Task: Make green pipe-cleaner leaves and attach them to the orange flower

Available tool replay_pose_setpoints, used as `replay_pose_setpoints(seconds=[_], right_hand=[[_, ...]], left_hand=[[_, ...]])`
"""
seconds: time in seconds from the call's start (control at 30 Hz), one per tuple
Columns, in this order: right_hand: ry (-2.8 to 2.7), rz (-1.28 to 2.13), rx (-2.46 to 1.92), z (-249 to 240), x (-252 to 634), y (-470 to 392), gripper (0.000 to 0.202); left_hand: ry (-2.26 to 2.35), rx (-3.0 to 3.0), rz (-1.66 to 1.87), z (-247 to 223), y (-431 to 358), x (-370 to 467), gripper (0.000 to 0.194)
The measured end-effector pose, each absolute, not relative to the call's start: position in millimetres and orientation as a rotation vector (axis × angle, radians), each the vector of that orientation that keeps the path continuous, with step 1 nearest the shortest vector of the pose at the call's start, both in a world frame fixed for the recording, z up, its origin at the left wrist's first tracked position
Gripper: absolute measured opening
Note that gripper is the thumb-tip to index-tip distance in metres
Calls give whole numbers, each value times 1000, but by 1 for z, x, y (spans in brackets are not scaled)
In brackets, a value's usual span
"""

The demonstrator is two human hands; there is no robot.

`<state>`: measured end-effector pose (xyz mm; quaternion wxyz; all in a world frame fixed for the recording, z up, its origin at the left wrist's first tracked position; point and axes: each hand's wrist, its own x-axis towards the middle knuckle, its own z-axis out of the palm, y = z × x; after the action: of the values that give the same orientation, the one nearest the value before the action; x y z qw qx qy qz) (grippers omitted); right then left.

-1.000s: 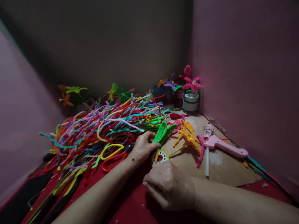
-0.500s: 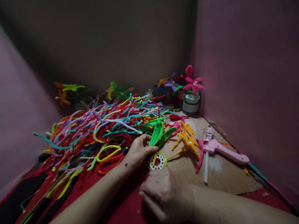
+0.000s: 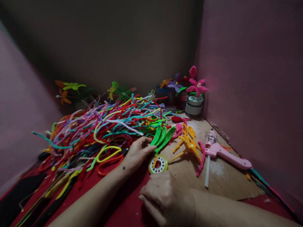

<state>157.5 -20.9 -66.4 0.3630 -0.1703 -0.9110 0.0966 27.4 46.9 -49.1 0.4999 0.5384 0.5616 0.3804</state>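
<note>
Between its thumb and fingers, my left hand (image 3: 140,152) pinches green pipe-cleaner leaves (image 3: 162,135), which fan out up and to the right. Just below them is a roll of tape (image 3: 151,165), with a white holed core and a yellowish rim. A short orange strip (image 3: 155,161) crosses its upper left part. My right hand (image 3: 161,195) is closed in a fist close in front of the roll, knuckles up. Whatever its fingers hold, if anything, is hidden. Right of the leaves lies an orange pipe-cleaner flower (image 3: 190,143).
A big heap of coloured pipe cleaners (image 3: 113,121) spreads left and behind. Yellow- and red-handled scissors (image 3: 109,154) lie beside my left wrist. A pink glue gun (image 3: 230,155) rests on a wooden board (image 3: 227,183) at right. A pink flower (image 3: 197,85) stands in a grey pot (image 3: 194,106).
The green leaves have turned in my left fingers and now show as a spread fan of three. My left hand has shifted slightly left. My right fist stays almost in place.
</note>
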Motion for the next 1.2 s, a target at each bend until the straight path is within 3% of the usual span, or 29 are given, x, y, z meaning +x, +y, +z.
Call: replay_pose_setpoints(seconds=[0.23, 0.5, 0.83, 0.93, 1.07, 1.2], right_hand=[[-2336, 245, -459, -64, 158, -23, 17], [-2356, 259, -396, -63, 158, -28, 16], [-2212, 344, -453, -51, 165, -28, 28], [-1926, 711, -827, -45, 174, -28, 29], [-1117, 1558, -1156, -53, 193, -30, 23], [-780, 1671, -1115, -58, 208, -30, 19]], left_hand=[[1479, 1349, 995, -46, 47, 24, 26], [1719, 2375, 1030, -44, 38, 12, 17], [1485, 1937, 811, -32, 10, 33, 26], [1432, 1906, 826, -36, 10, 33, 35], [1488, 1996, 763, -42, 11, 32, 34], [1529, 2167, 617, -45, 9, 32, 43]])
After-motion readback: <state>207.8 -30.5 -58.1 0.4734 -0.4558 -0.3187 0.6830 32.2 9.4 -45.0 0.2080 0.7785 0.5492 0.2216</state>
